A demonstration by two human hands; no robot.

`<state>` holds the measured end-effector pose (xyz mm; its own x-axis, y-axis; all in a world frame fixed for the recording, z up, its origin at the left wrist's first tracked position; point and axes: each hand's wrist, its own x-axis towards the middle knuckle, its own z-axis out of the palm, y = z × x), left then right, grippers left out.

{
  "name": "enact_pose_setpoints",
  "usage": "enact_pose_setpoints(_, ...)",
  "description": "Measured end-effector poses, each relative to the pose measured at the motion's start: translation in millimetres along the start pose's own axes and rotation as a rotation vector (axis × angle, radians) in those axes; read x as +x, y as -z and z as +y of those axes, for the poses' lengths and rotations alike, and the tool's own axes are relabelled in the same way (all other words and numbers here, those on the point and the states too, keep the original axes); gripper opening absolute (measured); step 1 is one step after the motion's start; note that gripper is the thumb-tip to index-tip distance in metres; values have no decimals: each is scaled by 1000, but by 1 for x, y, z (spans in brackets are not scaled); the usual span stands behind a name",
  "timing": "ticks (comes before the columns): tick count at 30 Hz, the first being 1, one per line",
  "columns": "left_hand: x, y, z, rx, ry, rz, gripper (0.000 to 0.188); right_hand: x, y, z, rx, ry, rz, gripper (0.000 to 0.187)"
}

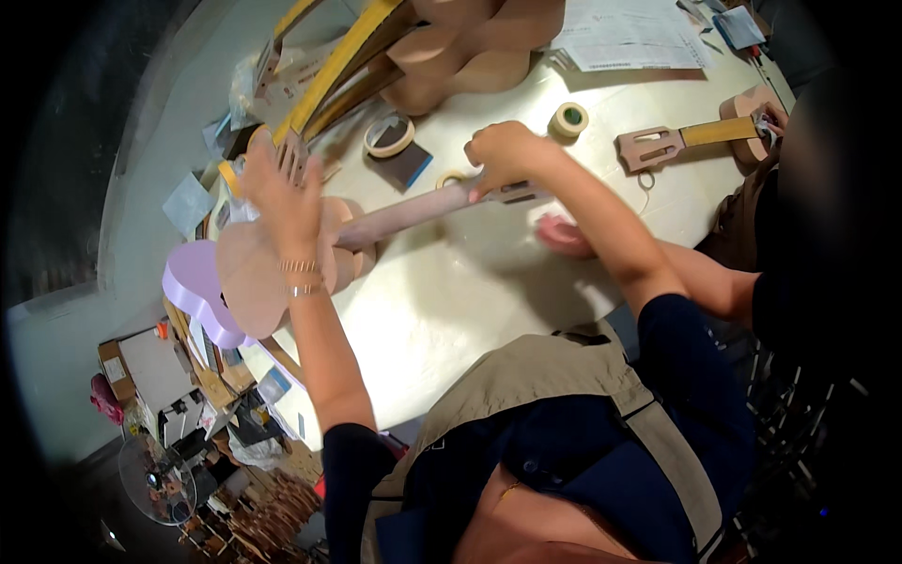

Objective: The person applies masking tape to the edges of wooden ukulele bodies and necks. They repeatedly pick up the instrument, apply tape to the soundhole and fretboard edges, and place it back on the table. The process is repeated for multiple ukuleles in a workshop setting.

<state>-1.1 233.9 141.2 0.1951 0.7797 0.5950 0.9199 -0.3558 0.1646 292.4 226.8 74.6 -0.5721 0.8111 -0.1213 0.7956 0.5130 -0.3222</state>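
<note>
An unfinished small wooden ukulele (252, 282) lies slantwise over the table's left side, its pale body to the left and its bare neck (404, 214) pointing right. My right hand (507, 155) is closed round the neck close to the slotted headstock, with the fingers curled over it. My left hand (287, 202) is above the upper part of the body, slightly blurred, fingers stretched out and thumb apart. Whether its palm touches the wood, I cannot tell. Just beyond those fingers is another slotted headstock (293, 158). A lilac ukulele-shaped body (195, 282) sits under the left edge of the pale one.
Tape rolls (569, 119) and a dark sanding block (406, 162) lie on the white table (376, 348). More bodies (460, 70) and papers (629, 38) are at the back. At right, a co-worker holds another ukulele (714, 132); an arm (705, 274) reaches under mine toward a blurred pink shape (564, 235).
</note>
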Motion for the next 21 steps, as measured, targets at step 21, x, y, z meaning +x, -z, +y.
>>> enact_pose_setpoints(21,282,-70,9,196,-193,-315,45,-230,-46,-120,713,-73,534,13)
